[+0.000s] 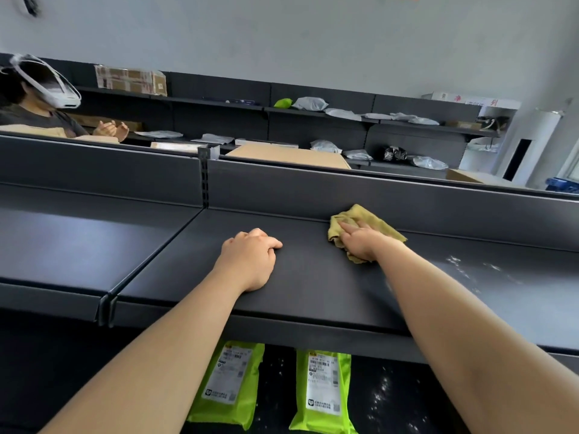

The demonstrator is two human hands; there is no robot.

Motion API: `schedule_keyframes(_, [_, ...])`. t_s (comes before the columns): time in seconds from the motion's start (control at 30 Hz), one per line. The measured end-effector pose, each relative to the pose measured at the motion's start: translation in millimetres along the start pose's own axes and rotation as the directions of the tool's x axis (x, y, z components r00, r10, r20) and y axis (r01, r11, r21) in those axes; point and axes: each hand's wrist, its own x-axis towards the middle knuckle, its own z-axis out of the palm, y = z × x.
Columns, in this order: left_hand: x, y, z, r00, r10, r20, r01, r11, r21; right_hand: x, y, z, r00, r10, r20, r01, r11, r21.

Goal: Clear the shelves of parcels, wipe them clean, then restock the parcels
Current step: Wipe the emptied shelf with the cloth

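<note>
So, left to right from my remote seat: my left hand [250,258] is parked on the dark grey metal shelf [313,283], fingers tucked under in a loose fist, holding nothing, just bracing. Below it and a bit to its right, two lime-green plastic mailer parcels [228,383] lie flat on the lower shelf [407,399], so that level looks not cleared yet, as far as I can judge.

Right of the fist, my right hand [360,242] presses a crumpled olive-yellow cloth rag [376,223] against the shelf, fingers laid fairly flat on top, close to the back wall. The rag bunches up under the heel of the hand.

Right of that hand there's a patch of white dusty specks [463,267] not yet wiped.

What worries me:
- sweeping that dust toward the front edge would drop it on the parcels below
- the bunched rag covers little surface, so it may smear and leave streaks
- the spot under my left fist gets skipped if I never lift it
- rag corner could catch along the back wall
</note>
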Motion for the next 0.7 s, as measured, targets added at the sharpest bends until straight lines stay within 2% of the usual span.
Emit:
schedule_keyframes(0.17, [0, -1, 1, 1.0, -0.005, 0.008, 0.005, 1.0, 0.008, -20, 42, -1, 0.993, 0.119, -0.02, -0.12, 0.993, -0.008])
schedule_keyframes(0.33, [2, -1, 2, 1.0, -0.008, 0.009, 0.008, 1.0, 0.014, -57, 29, 5, 0.987, 0.155, -0.031, -0.156, 0.988, -0.007])
schedule_keyframes(0.5, [0, 1, -1, 1.0, -0.014, 0.012, 0.014, 1.0, 0.018, -99, -11, 15, 0.996, 0.078, -0.033, -0.078, 0.997, -0.004])
schedule_keyframes(0.7, [-10, 9, -8, 0.997, 0.042, -0.063, -0.038, 0.998, 0.056, -145, -32, 31, 0.996, -0.065, -0.068, 0.064, 0.998, -0.008])
